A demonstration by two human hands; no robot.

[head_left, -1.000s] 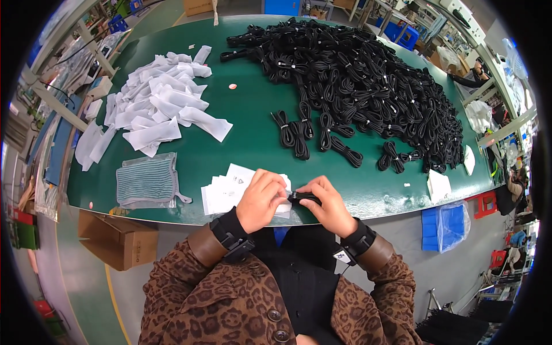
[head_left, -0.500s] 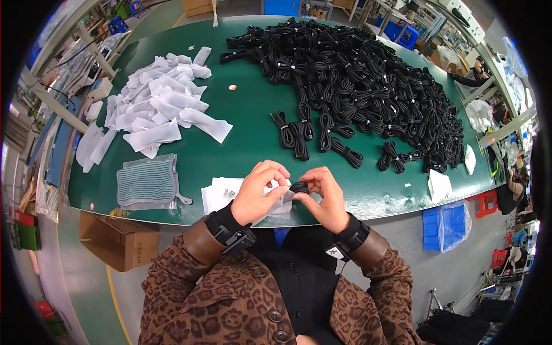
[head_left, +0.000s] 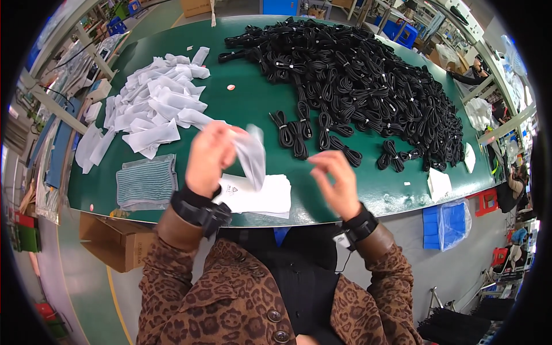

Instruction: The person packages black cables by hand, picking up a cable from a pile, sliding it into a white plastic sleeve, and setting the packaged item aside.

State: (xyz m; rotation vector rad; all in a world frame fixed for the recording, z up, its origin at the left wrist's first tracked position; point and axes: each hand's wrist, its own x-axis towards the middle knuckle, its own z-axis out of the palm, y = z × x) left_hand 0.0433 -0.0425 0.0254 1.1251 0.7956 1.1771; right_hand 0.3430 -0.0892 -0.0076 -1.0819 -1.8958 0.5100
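Observation:
A frosted white plastic bag [head_left: 250, 158] hangs from my left hand [head_left: 210, 158], whose fingers are closed on its upper end. The bag is smeared by motion, and I cannot tell what is inside it. Below it, a flat stack of white bags [head_left: 267, 199] with small print lies at the table's near edge. My right hand [head_left: 336, 181] is raised right of the stack, thumb and fingers apart, holding nothing. Just beyond that hand lie several coiled black cables [head_left: 299, 140]. A heap of white bags [head_left: 158, 103] spreads over the table's left side.
A large pile of bundled black cables [head_left: 356, 75] covers the back right of the green table [head_left: 230, 115]. A striped grey-green knitted piece in clear plastic [head_left: 146, 183] lies at the near left. Below the edge stand a cardboard box [head_left: 121, 241] and a blue bin [head_left: 445, 227].
My hands have parted from over the stack. The left has moved left and away from me with the bag; the right has moved right. The black coil between my fingers no longer shows.

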